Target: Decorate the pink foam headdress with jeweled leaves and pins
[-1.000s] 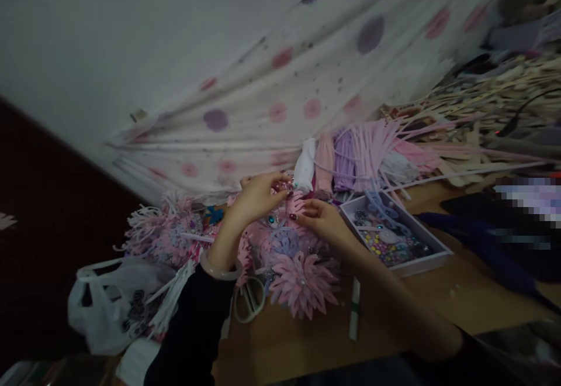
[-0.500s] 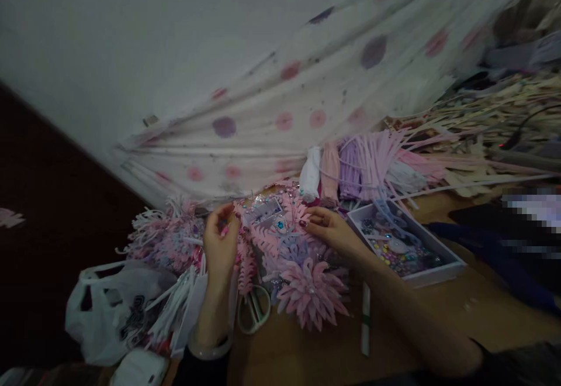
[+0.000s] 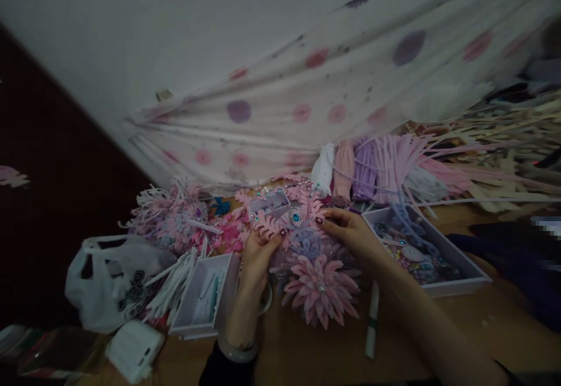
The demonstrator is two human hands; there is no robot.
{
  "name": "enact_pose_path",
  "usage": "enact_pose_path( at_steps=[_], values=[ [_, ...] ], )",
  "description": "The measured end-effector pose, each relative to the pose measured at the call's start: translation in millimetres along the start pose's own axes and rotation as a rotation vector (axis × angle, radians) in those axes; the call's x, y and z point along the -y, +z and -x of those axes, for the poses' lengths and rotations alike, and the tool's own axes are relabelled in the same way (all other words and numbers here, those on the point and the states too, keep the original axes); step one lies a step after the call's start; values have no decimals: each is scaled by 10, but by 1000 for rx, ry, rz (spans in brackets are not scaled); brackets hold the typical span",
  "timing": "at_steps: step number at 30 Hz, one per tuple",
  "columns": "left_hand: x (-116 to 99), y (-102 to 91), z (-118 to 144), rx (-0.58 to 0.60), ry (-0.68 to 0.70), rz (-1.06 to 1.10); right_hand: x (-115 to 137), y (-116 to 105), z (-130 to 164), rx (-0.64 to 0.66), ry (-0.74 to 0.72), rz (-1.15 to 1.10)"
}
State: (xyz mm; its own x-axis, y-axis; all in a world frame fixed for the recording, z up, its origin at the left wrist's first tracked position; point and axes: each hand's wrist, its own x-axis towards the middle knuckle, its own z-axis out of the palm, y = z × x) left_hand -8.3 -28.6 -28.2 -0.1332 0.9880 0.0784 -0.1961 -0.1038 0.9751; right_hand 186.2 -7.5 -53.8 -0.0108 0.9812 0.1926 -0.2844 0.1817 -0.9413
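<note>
1. Your left hand (image 3: 258,252) lies on the counter (image 3: 307,351) with its fingers curled, the fingertips pinching the near edge of a pink leaf (image 3: 268,226) cut from foam.
2. Your right hand (image 3: 350,231) comes in from the right, its fingers bent and touching the right side of the same piece beside a teal gem (image 3: 296,217); whether it truly grips is hard to tell in this dim view.
3. The leaf sits at the centre of the craft pile, between both hands, with a small clear box (image 3: 269,203) just beyond it.
4. A big pink flower (image 3: 321,289) lies near you, just below the hands, and a lilac flower (image 3: 307,243) sits between it and the leaf.
5. A white tray (image 3: 456,283) of beads stands right of your right hand, and an open white box (image 3: 205,295) stands left of your left wrist.
6. A white pen (image 3: 372,324) lies near the right forearm.
7. A plastic bag (image 3: 109,283) rests at the far left, and bundles of pink and lilac strips (image 3: 377,166) lie far behind, against the spotted cloth (image 3: 307,82).
</note>
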Motion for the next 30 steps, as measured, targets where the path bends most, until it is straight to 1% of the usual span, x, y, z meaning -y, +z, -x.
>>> enact_pose_path(
  at_steps=[4, 7, 15, 20, 25, 27, 30],
  values=[
    [-5, 7, 40, 21, 0, 8, 10, 11, 15, -7, 40, -35],
    [-12, 13, 69, 13, 1, -6, 30, 27, 26, -14, 69, -64],
    [-14, 17, 126, 4, -50, -53, 67, 55, 35, -39, 154, -129],
    [6, 9, 98, 8, -50, 19, 33, 49, 14, -90, 188, -181],
    [79, -16, 34, -65, -27, 135, 21, 23, 2, -125, 221, -229],
    [102, -35, 16, -85, -27, 161, 3, 0, -13, -144, 214, -245],
    [119, -70, 5, -85, -38, 165, -51, -40, -52, -192, 179, -265]
  ],
)
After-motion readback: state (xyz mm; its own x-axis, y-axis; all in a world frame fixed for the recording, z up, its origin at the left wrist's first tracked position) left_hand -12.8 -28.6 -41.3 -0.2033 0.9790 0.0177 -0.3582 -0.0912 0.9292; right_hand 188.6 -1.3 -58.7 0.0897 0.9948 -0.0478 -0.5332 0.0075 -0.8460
